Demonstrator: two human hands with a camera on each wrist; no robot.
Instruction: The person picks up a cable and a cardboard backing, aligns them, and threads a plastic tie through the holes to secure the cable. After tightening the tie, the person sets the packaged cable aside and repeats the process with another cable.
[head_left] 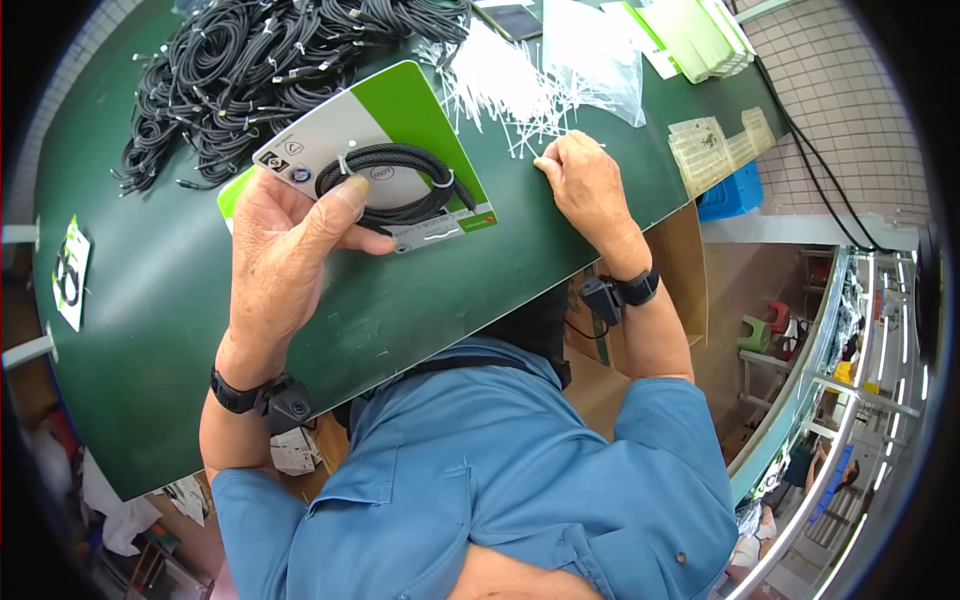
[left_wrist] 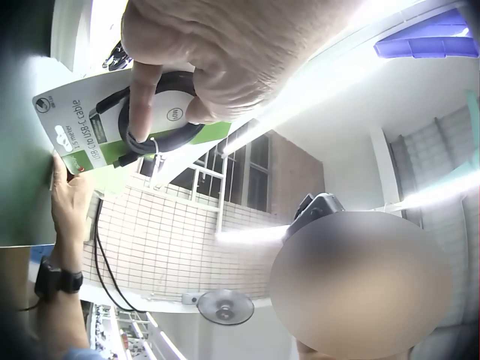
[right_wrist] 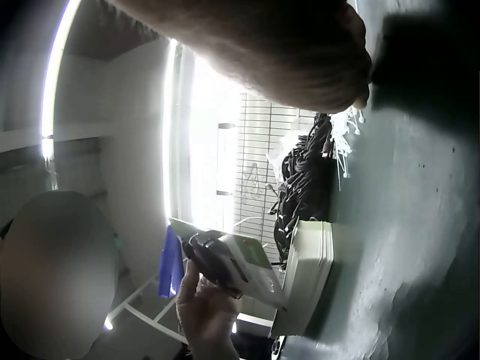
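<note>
My left hand [head_left: 285, 240] holds up a white-and-green cardboard card [head_left: 420, 110], with a coiled black USB-C cable [head_left: 400, 160] lying against its face under the thumb. White ties bind the coil at two places. In the left wrist view, fingers cross the coil and the card's print names a USB-C to USB-C cable. My right hand [head_left: 588, 190] rests low over the table with curled fingers, its thumb and fingertips at the near edge of a pile of white cable ties [head_left: 500, 80]. Whether it pinches a tie, I cannot tell.
A heap of black cables [head_left: 250, 80] fills the far left of the green table [head_left: 480, 280]. Behind the held card stands a stack of cards [right_wrist: 307, 255]. A clear plastic bag [head_left: 600, 60], more green-white cards [head_left: 695, 40] and a phone [head_left: 510, 18] lie at the back.
</note>
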